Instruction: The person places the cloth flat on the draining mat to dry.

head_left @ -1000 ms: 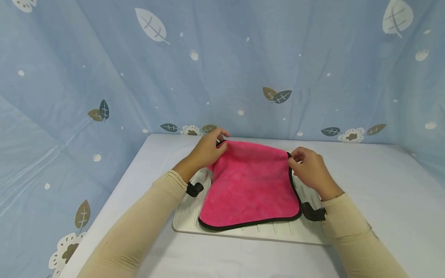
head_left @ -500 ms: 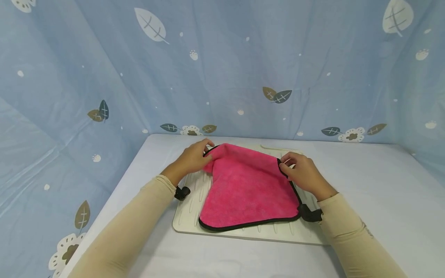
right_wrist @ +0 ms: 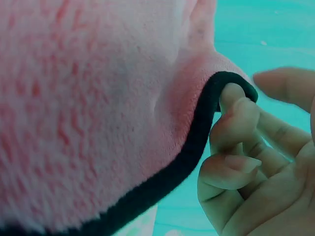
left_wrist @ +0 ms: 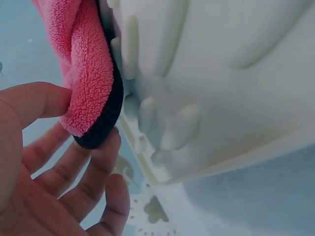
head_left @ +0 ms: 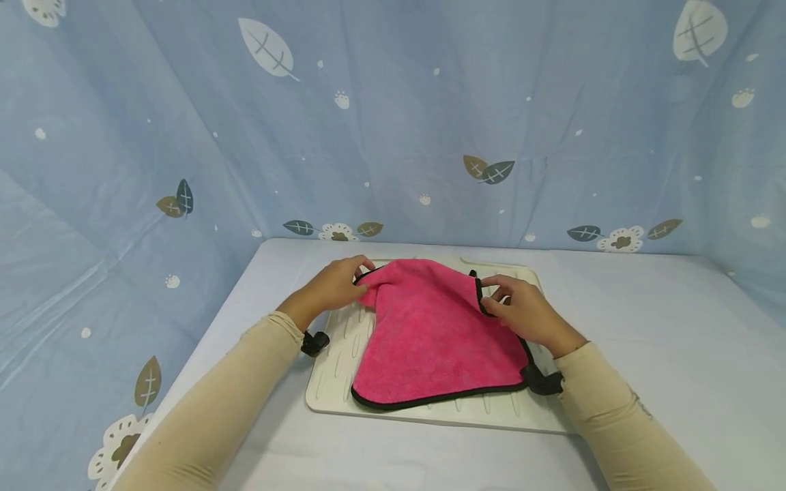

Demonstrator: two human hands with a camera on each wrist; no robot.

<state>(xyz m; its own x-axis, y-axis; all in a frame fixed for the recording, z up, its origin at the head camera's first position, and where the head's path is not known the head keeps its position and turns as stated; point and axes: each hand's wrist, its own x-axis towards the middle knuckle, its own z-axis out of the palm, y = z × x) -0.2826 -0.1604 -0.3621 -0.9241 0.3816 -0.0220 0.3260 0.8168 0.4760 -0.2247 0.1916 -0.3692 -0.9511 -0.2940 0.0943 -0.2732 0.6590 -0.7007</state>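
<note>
A pink plush towel (head_left: 436, 341) with a black bound edge lies over a cream ribbed tray (head_left: 334, 382). My left hand (head_left: 331, 285) pinches its far left corner; in the left wrist view the thumb (left_wrist: 47, 101) presses on the pink pile while fingertips support the black edging (left_wrist: 101, 125) from below. At the far right corner, my right hand (head_left: 525, 310) holds the black border between thumb and fingers. The right wrist view shows fingertips (right_wrist: 234, 93) tucked against that border. The far side of the towel is raised and folds over toward me, while its near edge lies flat.
The tray rests on a white-covered table (head_left: 663, 327). Behind and to the left hangs a blue curtain (head_left: 393, 123) with leaf and flower prints. Black wrist mounts (head_left: 540, 380) sit close above the tray at both wrists.
Both hands have come down and nearer, the left also moving left and the right slightly left. The towel's far edge has lowered and folded forward, uncovering more of the tray's back.
</note>
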